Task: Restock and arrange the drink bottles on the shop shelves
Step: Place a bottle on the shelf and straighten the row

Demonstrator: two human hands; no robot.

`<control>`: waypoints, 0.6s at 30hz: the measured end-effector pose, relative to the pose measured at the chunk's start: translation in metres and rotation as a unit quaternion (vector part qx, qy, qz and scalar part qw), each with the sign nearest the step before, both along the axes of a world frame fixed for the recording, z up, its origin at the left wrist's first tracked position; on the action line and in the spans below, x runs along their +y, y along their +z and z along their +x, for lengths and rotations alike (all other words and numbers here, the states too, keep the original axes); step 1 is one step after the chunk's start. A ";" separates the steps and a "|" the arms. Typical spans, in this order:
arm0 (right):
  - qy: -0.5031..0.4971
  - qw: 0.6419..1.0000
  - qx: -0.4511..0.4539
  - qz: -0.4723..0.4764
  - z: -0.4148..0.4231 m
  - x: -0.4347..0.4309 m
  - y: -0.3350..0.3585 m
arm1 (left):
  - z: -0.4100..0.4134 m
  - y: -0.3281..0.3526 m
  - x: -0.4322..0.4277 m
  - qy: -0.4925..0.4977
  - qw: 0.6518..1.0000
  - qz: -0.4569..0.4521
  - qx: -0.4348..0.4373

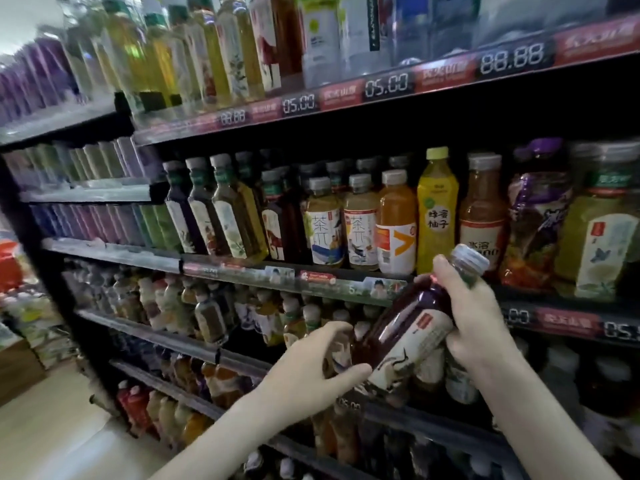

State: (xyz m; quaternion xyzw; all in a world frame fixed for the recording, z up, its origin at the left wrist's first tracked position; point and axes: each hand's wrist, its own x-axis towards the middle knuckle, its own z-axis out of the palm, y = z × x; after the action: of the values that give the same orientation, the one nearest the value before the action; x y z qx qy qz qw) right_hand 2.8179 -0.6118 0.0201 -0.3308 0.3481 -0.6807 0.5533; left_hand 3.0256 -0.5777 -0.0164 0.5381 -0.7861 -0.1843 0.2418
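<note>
gripping tilted dark bottle [412,332], left hand [311,367] low, right hand [476,315] high

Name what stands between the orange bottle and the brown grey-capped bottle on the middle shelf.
In the head view, one yellow bottle with a pale green cap.

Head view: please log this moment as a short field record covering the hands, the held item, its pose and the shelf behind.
held item: dark tea bottle, white label, grey cap
pose: tilted, cap up and to the right, in front of the shelves
right hand: grips the upper part, below the cap
left hand: grips the lower part
behind: middle shelf, stocked with upright bottles, among them a yellow bottle
pricing: digital price tag on the upper shelf edge reads 05.00
</note>
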 end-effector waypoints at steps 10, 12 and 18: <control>0.081 0.996 0.044 0.020 0.026 -0.026 0.021 | -0.005 -0.014 -0.045 -0.043 0.984 0.099 0.138; 0.113 0.990 0.087 0.005 0.025 -0.032 0.023 | -0.004 -0.012 -0.051 -0.048 0.980 0.101 0.166; 0.051 0.991 0.116 -0.036 0.047 -0.052 0.013 | 0.003 0.001 -0.068 -0.025 0.994 0.034 0.096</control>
State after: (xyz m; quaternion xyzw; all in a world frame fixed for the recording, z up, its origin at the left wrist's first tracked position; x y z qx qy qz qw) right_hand 2.8647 -0.6633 0.0334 -0.4445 0.3681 -0.6205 0.5310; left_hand 3.0291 -0.6461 -0.0153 0.5062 -0.7657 -0.2680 0.2925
